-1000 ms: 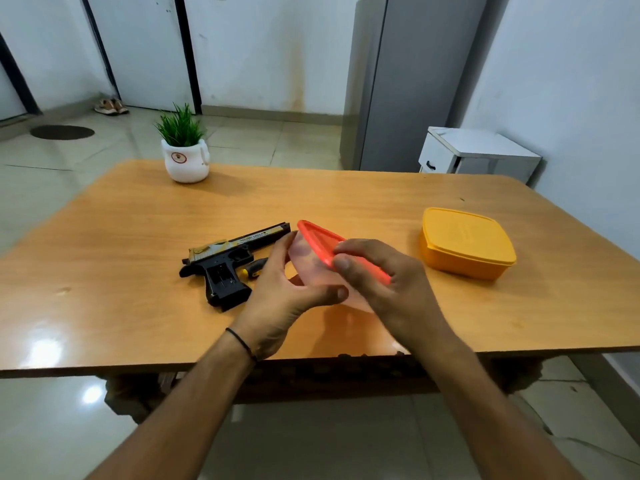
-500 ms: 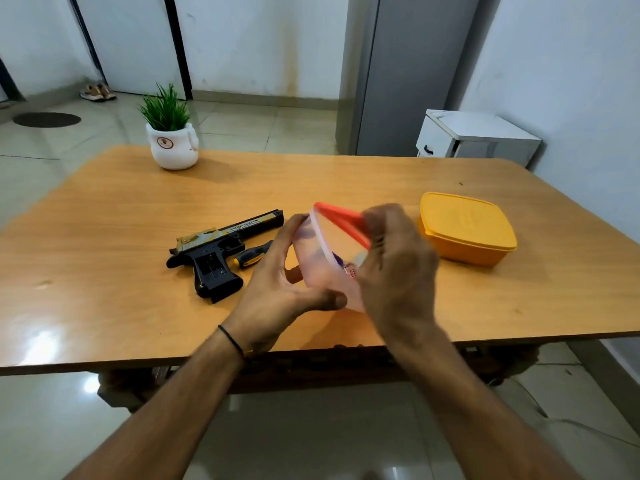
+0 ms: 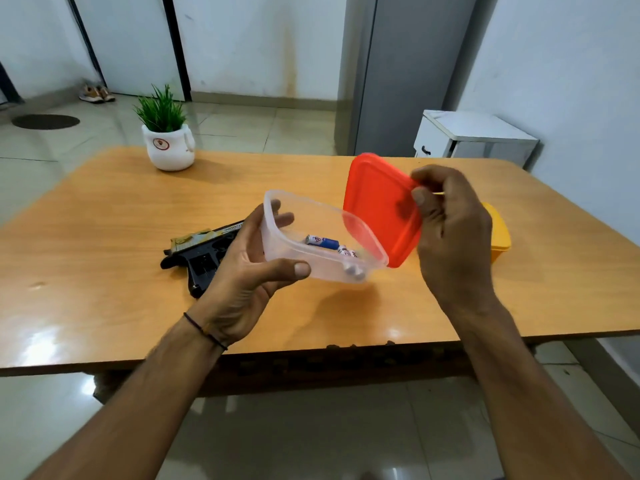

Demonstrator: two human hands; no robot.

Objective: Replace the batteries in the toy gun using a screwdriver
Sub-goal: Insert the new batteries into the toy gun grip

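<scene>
**Batteries [image 3: 322, 241], small blue-and-white cylinders, seen inside a clear plastic box [image 3: 325, 267]**

The clear, round-cornered box is held above the middle of the light brown wooden tabletop [image 3: 104, 244], tilted so that its open mouth is turned towards the camera. It is gripped at its left end by the left hand [image 3: 247, 271]. The thumb is pressed along the near wall and the fingers are curled round the far side, where they are seen through the plastic. The batteries are gathered in the lower right part of the box; their exact number cannot be told.

The flat, square, red plastic lid [image 3: 377, 206] is held upright just beside the right end of the box. It is pinched at its upper right edge between the thumb and curled fingers of the right hand [image 3: 453, 233]. Whether the lid's lower corner is touching the box rim cannot be told.

The black and gold toy gun [image 3: 202, 259] is laid flat on the tabletop left of centre, partly hidden behind the left hand, its grip turned towards the near edge. A yellow plastic box [image 3: 500, 233] with its lid on is set nearer the right edge, mostly hidden behind the right hand. A small green plant in a white ceramic pot [image 3: 169, 150] is placed near the far left corner.
</scene>
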